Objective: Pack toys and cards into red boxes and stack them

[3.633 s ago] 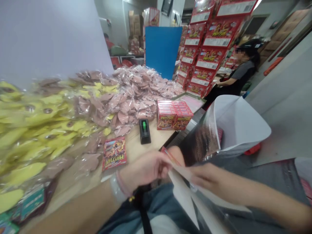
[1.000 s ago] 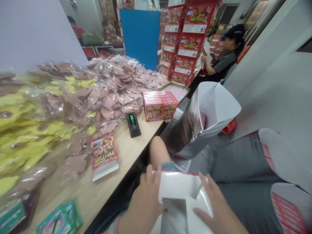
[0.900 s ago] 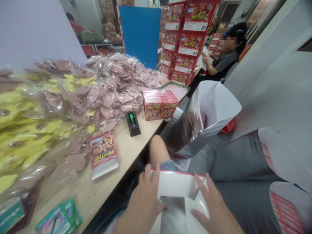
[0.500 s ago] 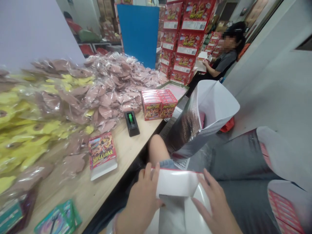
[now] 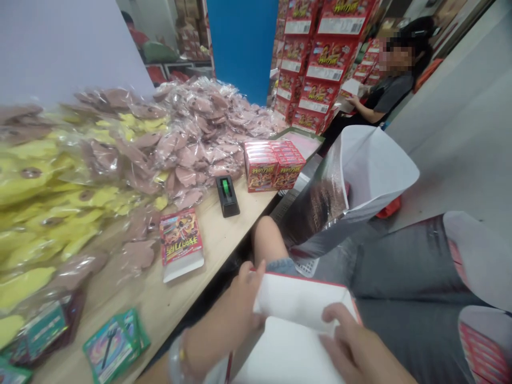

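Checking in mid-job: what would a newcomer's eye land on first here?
Most striking is the heap of clear packets of pink-brown shapes on the wooden table, with yellow packets to its left. Behind it rise stacked red printed cartons beside a blue board. Nearest, the left hand and right hand hold a white, red-edged sheet.

Your bare left hand [image 5: 226, 325]: low in view, angled up and right, fingers [image 5: 248, 280] raised and slightly spread. Your left wrist [image 5: 180, 360]: pale band around it, forearm coming in from bottom edge. Your bare right hand [image 5: 358, 349]: bottom right, fingers curled and pointing left, knuckles up, slightly blurred. Both hands near each other, not touching.
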### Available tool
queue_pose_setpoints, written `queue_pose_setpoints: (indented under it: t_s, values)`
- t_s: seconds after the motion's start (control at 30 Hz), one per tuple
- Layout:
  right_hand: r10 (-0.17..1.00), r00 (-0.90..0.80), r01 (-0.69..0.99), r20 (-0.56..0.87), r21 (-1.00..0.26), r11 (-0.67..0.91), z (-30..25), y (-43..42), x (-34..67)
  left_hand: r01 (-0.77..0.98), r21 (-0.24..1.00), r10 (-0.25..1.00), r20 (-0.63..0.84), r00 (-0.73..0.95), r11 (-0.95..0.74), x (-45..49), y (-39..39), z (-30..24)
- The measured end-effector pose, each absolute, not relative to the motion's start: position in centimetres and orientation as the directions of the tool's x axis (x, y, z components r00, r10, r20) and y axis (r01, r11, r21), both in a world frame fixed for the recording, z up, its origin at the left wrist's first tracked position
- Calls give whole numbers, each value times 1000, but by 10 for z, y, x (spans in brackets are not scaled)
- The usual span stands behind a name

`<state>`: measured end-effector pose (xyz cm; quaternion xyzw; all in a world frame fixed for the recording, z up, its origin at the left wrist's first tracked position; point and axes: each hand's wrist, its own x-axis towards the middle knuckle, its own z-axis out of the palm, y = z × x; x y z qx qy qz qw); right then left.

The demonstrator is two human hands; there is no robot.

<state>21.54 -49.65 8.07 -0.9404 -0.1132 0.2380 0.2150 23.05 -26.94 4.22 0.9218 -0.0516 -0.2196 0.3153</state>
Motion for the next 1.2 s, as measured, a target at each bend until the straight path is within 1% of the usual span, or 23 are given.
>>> queue_pose_setpoints:
  t_s: [0.07, 0.1, 0.17, 0.23, 0.27, 0.3, 0.37, 0.4, 0.43, 0.47, 0.5, 0.53, 0.6, 0.67, 0.7, 0.77, 0.8, 0.87, 0.97, 1.03, 1.07, 1.13, 1.2]
  values:
    - [310, 832, 192, -460, -284, -939, 69, -499, 219, -16, 749, -373, -311, 874, -662, 236, -256, 52]
    - [320, 817, 251, -479, -205, -946, 63, -499, 221, -25, 785, -406, -294, 865, -620, 239, -251, 58]
    - [346, 810, 366, -473, -54, -929, 52, -497, 223, -28, 792, -408, -284, 868, -610, 243, -246, 69]
    - [389, 827, 448, -406, 58, -892, 42, -495, 224, -38, 776, -395, -279, 875, -630, 245, -246, 75]
    - [413, 839, 469, -354, 86, -879, 40, -495, 223, -42, 766, -392, -280, 877, -642, 244, -246, 76]
    - [444, 848, 485, -290, 84, -870, 39, -497, 222, -40, 758, -386, -285, 877, -651, 243, -246, 77]
    - [502, 858, 507, -107, 15, -862, 42, -507, 218, -14, 750, -362, -303, 882, -661, 239, -244, 76]
    - [506, 863, 506, -4, -29, -862, 45, -515, 215, 6, 750, -346, -312, 885, -661, 237, -243, 76]
    - [488, 869, 493, 75, -74, -867, 47, -524, 212, 30, 752, -327, -321, 889, -658, 235, -241, 76]
    - [452, 885, 464, 115, -126, -877, 48, -533, 208, 54, 757, -306, -328, 894, -652, 233, -239, 76]
    - [391, 914, 404, 104, -187, -895, 47, -542, 204, 77, 762, -291, -336, 896, -643, 232, -238, 77]
    - [314, 949, 314, 44, -261, -913, 43, -549, 200, 100, 765, -278, -349, 895, -636, 231, -237, 78]
    - [148, 977, 71, -155, -420, -905, 28, -557, 192, 132, 766, -266, -372, 889, -629, 228, -236, 82]
    - [16, 954, -159, -298, -556, -816, 7, -555, 188, 133, 767, -264, -370, 890, -628, 225, -236, 85]
    - [-20, 942, -234, -335, -611, -756, -4, -552, 187, 124, 769, -262, -358, 896, -627, 223, -236, 87]
    - [-56, 929, -312, -365, -692, -651, -17, -543, 189, 109, 774, -253, -332, 909, -624, 219, -237, 89]
    - [-66, 927, -328, -368, -714, -618, -20, -538, 191, 109, 773, -245, -327, 913, -625, 217, -237, 90]
    - [-86, 935, -321, -344, -717, -618, -14, -529, 198, 121, 767, -219, -326, 920, -630, 214, -236, 92]
    - [-94, 980, -190, -176, -670, -718, 12, -517, 213, 134, 751, -187, -326, 927, -647, 210, -230, 94]
    - [-46, 997, -74, -60, -637, -768, 31, -512, 223, 133, 717, -160, -325, 932, -684, 210, -225, 94]
    - [-13, 999, -32, -34, -635, -772, 38, -511, 227, 131, 701, -148, -324, 935, -701, 210, -223, 93]
    - [29, 999, -8, -42, -684, -729, 42, -511, 233, 119, 700, -145, -305, 941, -704, 211, -220, 92]
    - [87, 995, 13, -58, -756, -655, 37, -513, 239, 107, 737, -161, -283, 946, -667, 210, -220, 91]
